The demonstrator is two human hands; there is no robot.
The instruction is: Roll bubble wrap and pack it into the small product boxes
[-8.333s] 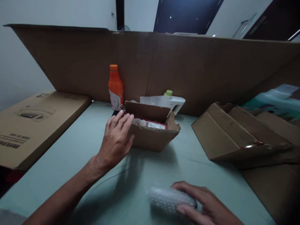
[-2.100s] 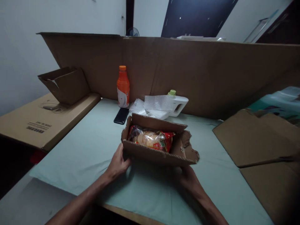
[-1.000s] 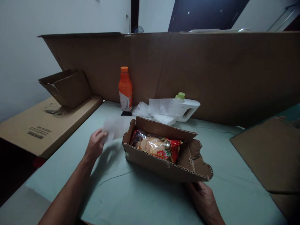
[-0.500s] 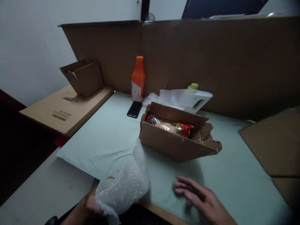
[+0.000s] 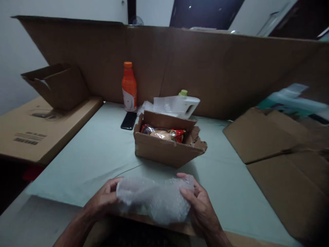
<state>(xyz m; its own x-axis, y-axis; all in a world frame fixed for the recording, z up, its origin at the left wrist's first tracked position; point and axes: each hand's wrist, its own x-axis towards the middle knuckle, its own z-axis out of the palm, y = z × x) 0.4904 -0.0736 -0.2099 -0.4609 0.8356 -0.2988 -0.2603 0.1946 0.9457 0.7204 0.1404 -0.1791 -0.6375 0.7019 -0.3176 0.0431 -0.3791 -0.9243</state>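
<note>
Since half a second earlier, when the bubble wrap (image 5: 167, 202) hung from your left hand (image 5: 104, 197) alone, you had brought your right hand (image 5: 202, 206) across to its other end, and the wrap had come round in front of the open box (image 5: 159, 151). You held it stretched crosswise between both hands, low over the near edge of the table (image 5: 221, 185), apart from the box. Your left thumb and fingers pinched the left end, the fingers curled; your right thumb lay over the right end with the index finger reaching behind it, so the film was caught between them. How your other right fingers stood, you could not tell. Just beyond, the box stood on the cloth with its top open, and a red and clear packet (image 5: 161, 133) lay inside. To the left behind it lay a black phone (image 5: 128, 120), just in front of the upright orange bottle (image 5: 129, 87). More clear wrap (image 5: 166, 104) lay behind the box, partly over a white jug (image 5: 194, 100) with a green cap. Left of the table, a small open carton (image 5: 69, 87) sat tilted on a flat carton (image 5: 28, 128).
</note>
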